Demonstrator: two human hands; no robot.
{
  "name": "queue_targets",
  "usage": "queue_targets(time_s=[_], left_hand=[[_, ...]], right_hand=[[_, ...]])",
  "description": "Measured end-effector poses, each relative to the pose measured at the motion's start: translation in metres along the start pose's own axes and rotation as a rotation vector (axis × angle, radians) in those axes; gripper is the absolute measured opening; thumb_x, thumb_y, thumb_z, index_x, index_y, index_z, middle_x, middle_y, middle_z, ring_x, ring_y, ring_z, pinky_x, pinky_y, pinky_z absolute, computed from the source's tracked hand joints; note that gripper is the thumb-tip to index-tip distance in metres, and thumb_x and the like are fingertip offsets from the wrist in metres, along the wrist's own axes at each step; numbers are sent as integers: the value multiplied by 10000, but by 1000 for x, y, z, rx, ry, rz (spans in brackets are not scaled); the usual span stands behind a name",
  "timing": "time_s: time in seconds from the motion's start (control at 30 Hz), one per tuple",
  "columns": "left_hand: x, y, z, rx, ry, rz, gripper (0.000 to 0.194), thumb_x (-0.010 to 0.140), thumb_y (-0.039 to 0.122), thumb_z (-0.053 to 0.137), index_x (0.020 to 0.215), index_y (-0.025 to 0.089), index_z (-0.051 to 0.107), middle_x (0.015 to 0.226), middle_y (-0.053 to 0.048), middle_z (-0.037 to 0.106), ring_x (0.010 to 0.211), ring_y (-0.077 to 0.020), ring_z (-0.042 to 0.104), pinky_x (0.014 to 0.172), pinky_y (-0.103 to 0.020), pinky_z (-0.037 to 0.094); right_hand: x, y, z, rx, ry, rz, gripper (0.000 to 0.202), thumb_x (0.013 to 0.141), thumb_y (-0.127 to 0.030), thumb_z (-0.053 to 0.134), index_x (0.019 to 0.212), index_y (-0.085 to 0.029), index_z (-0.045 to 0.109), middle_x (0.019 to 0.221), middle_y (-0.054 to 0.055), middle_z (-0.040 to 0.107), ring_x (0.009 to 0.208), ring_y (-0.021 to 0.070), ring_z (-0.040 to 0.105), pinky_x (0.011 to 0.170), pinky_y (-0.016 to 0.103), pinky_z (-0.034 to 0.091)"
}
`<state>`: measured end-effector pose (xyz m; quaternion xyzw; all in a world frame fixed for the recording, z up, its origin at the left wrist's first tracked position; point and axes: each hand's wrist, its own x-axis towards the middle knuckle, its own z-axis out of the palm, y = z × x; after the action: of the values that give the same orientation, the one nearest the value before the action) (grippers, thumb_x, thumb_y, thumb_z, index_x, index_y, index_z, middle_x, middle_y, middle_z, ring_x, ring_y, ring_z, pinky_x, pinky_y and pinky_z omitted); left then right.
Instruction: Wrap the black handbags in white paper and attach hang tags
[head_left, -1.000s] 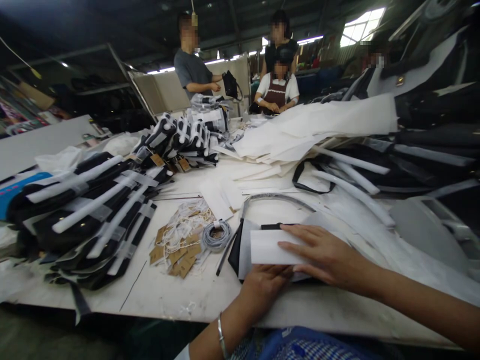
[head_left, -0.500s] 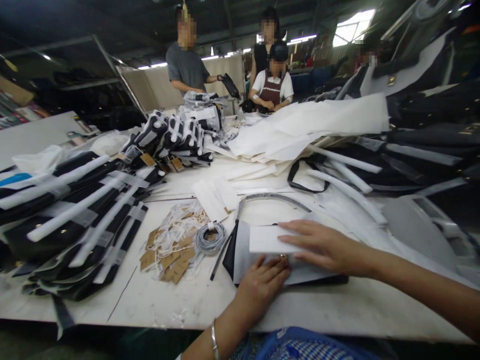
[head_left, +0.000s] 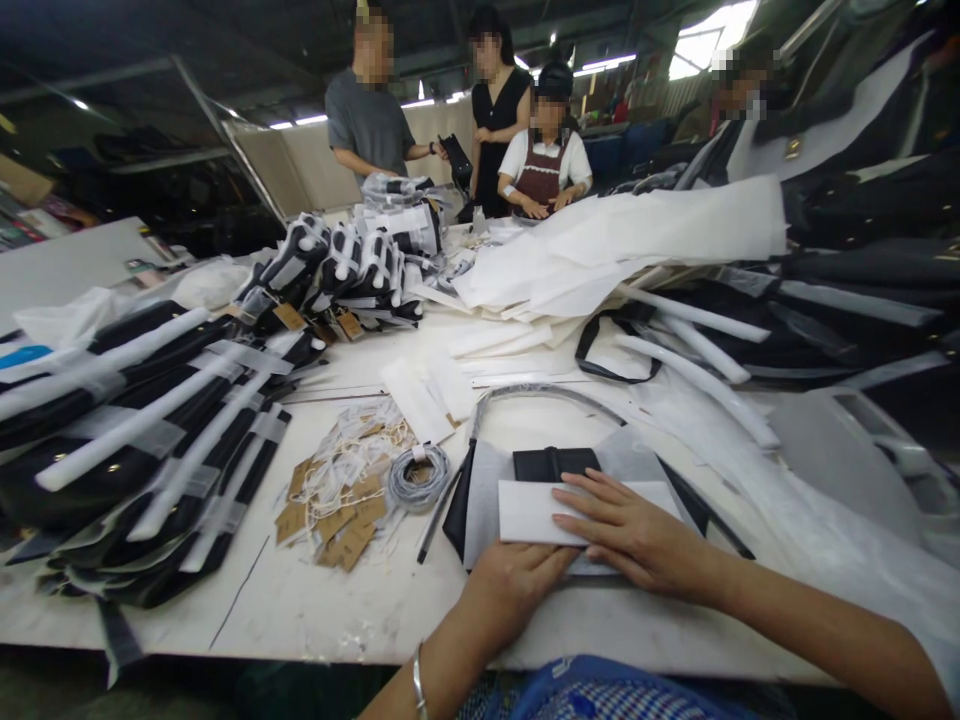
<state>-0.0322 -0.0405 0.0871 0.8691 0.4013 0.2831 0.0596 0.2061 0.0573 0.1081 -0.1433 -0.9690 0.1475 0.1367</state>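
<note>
A black bag (head_left: 457,510) with a thin wrapped handle arching behind it lies on the table before me, covered by a pale translucent sheet (head_left: 484,480). On it rests a white foam strip (head_left: 525,510), with a black strap piece (head_left: 551,463) showing just behind. My right hand (head_left: 637,525) lies on the strip from the right, fingers spread. At the strip's near edge is my left hand (head_left: 517,580), its fingertips partly hidden under the strip and the right hand; whether it grips anything does not show.
Brown tags with white strings (head_left: 345,510) and a grey coil (head_left: 418,478) lie left of the bag. Black bags with white foam rolls (head_left: 135,430) fill the left side. White sheets (head_left: 615,240) are heaped behind; three people (head_left: 367,120) are across the table.
The foam strip has shifted toward me, uncovering the black strap piece and lying over the metal clasp. My right hand moved nearer with it. A standing person at the back has moved left.
</note>
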Motion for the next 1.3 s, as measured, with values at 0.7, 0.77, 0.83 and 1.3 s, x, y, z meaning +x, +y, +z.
queue_targets(time_s=[0.7,0.77,0.83,1.3], left_hand=[[-5,-1,7,-14,46,-34,239,1025,212,492,1213,197,638,979,-25,778,784,-146,747,738,-241,626],[-6,-1,8,-14,45,-34,248,1014,199,513,1233,198,630,996,-23,777,811,-149,749,755,-244,627],[-6,-1,9,-8,46,-19,263,1005,185,532,1251,193,623,1031,-26,775,873,-150,749,814,-250,622],[13,14,-20,214,362,195,174,995,167,547,1053,94,694,885,-73,791,786,-125,759,758,-195,612]], right_hand=[[20,-11,-3,60,-53,-49,477,978,-148,521,1453,-185,509,1422,132,587,1386,278,469,1179,583,328],[19,-12,-3,67,-60,-16,479,980,-157,516,1458,-195,502,1441,121,571,1409,275,437,1192,591,294],[16,-12,-3,93,-35,4,495,988,-155,489,1480,-201,472,1474,117,537,1440,252,391,1205,560,284],[7,-10,8,165,8,28,437,1022,-238,469,1455,-195,504,1450,120,563,1427,246,414,1213,537,271]])
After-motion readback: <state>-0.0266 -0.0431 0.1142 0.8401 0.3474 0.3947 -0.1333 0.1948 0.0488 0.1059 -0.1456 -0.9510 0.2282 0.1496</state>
